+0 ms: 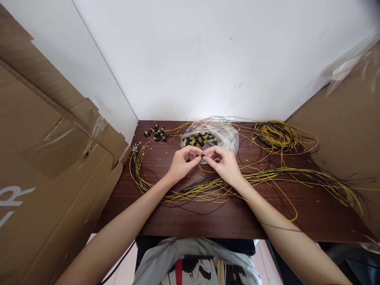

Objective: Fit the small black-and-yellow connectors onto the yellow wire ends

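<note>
My left hand (pixel 183 161) and my right hand (pixel 225 163) meet fingertip to fingertip above the table. Between the pinched thumbs and forefingers sits a small black-and-yellow piece (pixel 200 156), mostly covered by the fingers. A thin yellow wire appears to run from below it toward the right; whether it is joined to the piece I cannot tell. Just behind my hands lies an opened clear plastic bag (pixel 232 136) with many similar black-and-yellow pieces (pixel 202 138) in it. Under my forearms stretches a long bundle of yellow and black wires (pixel 190 194).
On the brown table (pixel 204 225), a pile of black-and-yellow pieces (pixel 157 132) lies at the back left. A coiled wire bundle (pixel 277 135) rests at the back right. Cardboard (pixel 59 166) stands on the left, another brown panel (pixel 341 114) on the right, a white wall (pixel 213 59) behind.
</note>
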A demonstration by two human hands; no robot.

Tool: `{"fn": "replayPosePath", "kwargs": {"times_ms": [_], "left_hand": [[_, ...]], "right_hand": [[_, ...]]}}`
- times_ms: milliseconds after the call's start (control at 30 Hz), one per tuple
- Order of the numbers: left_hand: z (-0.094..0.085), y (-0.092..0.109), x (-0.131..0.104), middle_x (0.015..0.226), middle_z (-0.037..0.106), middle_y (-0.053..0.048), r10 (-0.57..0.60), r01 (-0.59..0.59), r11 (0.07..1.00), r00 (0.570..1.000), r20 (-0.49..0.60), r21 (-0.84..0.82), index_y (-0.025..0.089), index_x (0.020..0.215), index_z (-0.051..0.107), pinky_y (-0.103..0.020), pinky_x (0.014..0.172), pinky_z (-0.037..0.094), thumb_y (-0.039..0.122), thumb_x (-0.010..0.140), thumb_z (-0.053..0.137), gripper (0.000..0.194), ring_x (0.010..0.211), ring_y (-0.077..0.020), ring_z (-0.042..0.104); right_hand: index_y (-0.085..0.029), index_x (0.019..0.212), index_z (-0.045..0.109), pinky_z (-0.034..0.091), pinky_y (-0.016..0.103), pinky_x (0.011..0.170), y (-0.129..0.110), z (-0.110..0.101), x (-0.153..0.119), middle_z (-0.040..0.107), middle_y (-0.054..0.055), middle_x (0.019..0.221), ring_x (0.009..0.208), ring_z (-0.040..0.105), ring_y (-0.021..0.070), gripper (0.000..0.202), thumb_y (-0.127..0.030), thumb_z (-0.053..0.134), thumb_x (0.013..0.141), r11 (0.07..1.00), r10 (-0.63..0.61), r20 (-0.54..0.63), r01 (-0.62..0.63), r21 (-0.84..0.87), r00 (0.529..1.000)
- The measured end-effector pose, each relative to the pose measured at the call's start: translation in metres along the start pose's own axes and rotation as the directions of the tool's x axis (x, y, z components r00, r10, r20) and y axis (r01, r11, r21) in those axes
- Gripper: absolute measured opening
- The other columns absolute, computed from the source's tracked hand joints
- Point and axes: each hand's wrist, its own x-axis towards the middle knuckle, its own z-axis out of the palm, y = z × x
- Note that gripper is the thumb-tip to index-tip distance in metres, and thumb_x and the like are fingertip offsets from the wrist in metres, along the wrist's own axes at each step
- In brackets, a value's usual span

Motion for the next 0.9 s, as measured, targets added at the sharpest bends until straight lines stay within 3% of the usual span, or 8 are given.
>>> {"fn": "replayPosePath", "kwargs": {"times_ms": [900], "left_hand": [[0.0013, 0.0022, -0.0004, 0.084, 0.063, -0.004, -0.001, 0.001, 1.000, 1.000, -0.017, -0.005, 0.014, 0.085, 0.067, -0.022, 0.065, 0.044, 0.019, 0.072, 0.066, 0.014, 0.074, -0.0119, 0.054]], "right_hand": [[-0.017, 0.084, 0.066, 0.047, 0.025, 0.063, -0.0043, -0.0036, 0.0007, 0.066, 0.002, 0.079, 0.067, 0.059, 0.0126, 0.009, -0.018, 0.059, 0.079, 0.998, -0.050, -0.016, 0.050, -0.026, 0.999]]}}
